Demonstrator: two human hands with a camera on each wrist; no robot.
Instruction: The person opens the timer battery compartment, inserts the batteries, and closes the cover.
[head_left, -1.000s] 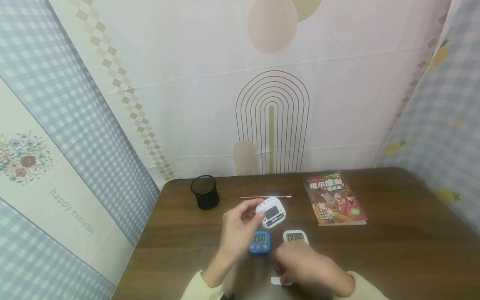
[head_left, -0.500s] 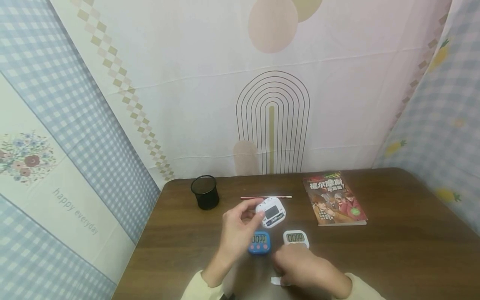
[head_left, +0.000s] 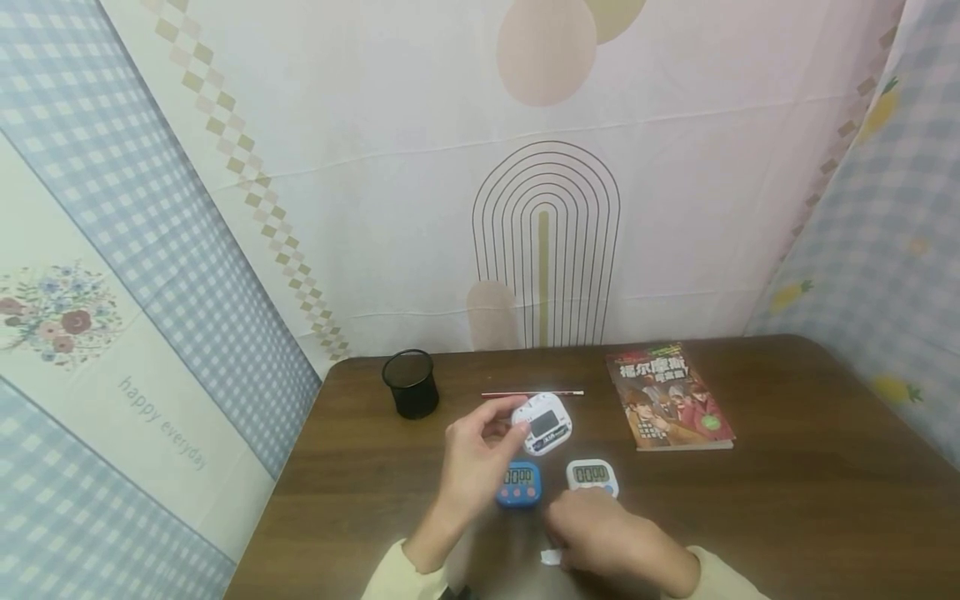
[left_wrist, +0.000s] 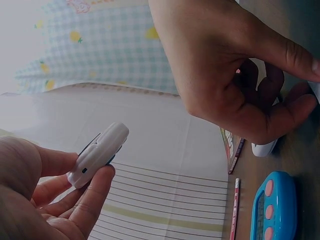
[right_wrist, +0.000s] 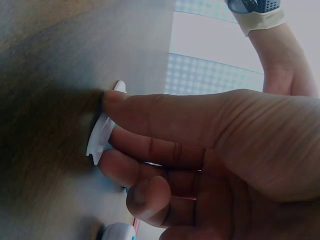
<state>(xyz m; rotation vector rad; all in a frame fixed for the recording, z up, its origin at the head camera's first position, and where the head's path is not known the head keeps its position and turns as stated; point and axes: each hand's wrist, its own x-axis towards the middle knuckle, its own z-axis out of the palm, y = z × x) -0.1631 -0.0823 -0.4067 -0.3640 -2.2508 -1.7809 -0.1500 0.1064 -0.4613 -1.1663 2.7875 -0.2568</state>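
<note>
My left hand holds up a white digital timer between thumb and fingers. Its back faces me in the head view, and a battery shows in the uncovered slot. Low over the table, my right hand pinches a small white battery cover between thumb and fingers; whether the cover touches the table I cannot tell. Between the hands lies a blue timer with pink buttons. A second white timer, its display reading zeros, is partly hidden behind my right hand.
A black mesh pen cup stands at the back left of the wooden table. A red pencil lies behind the held timer. To the back right is a comic-style book. Patterned cloth hangs behind and at both sides.
My right hand has shifted very slightly, and less of the battery cover shows beside its thumb. My left hand and the timer in it stay almost still.
</note>
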